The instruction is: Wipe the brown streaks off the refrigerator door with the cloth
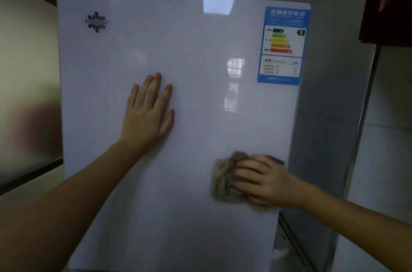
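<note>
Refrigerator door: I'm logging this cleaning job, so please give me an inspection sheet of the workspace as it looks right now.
Surface: refrigerator door, white and glossy, with window reflections; no brown streaks can be made out in this dim view.
Job's things: cloth, crumpled, grey-brown, against the door's lower right.
Clutter: energy label at top right, logo at top left.
Hands: left hand flat on the door, mid-left; right hand holds the cloth to the door.
Cables: nothing seen.
Surroundings: dark red cabinet at upper right.
</note>
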### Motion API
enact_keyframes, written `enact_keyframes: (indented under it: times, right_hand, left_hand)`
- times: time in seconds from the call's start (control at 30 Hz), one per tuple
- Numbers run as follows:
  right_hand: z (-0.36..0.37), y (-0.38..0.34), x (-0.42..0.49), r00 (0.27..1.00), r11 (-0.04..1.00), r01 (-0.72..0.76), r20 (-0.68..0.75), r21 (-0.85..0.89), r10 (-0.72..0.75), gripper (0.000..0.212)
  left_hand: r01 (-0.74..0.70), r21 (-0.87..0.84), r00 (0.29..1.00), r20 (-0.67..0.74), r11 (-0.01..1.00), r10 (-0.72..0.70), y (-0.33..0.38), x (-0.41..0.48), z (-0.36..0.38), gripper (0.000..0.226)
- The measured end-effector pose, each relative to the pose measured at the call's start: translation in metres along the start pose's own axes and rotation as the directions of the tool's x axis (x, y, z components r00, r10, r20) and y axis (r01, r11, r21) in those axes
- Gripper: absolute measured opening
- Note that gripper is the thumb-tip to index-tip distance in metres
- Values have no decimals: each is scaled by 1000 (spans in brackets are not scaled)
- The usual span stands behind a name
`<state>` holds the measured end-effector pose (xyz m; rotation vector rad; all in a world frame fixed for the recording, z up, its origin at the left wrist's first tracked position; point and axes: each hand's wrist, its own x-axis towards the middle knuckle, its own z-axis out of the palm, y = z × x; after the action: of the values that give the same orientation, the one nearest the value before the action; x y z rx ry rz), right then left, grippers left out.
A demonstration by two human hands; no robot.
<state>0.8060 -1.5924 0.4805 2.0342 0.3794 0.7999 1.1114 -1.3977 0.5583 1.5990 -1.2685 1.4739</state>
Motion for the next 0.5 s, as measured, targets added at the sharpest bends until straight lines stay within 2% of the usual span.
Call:
enact_keyframes:
  times: [0.1,0.2,0.27,0.37,0.5]
  right_hand:
    - [6,-14,-7,998,997,61,27,36,-62,25]
    - [-5,15,3,1000,999,28,-7,-36,-28,28]
    - [-21,49,14,994,990,-99,-66,-99,93,34]
    - [-44,94,33,924,925,-362,-179,-118,339,43]
    - [-39,89,43,833,859,-510,-270,-43,482,45]
  left_hand:
    - [3,5,999,39,1000,-4,0,0,-3,60]
    - [9,-7,998,66,1000,-9,1,1,-6,61]
    - [17,-8,996,87,1000,-16,1,0,-7,61]
    - [36,-3,994,108,999,-35,3,0,-9,62]
    - [49,-9,991,126,999,-48,6,-2,-13,62]
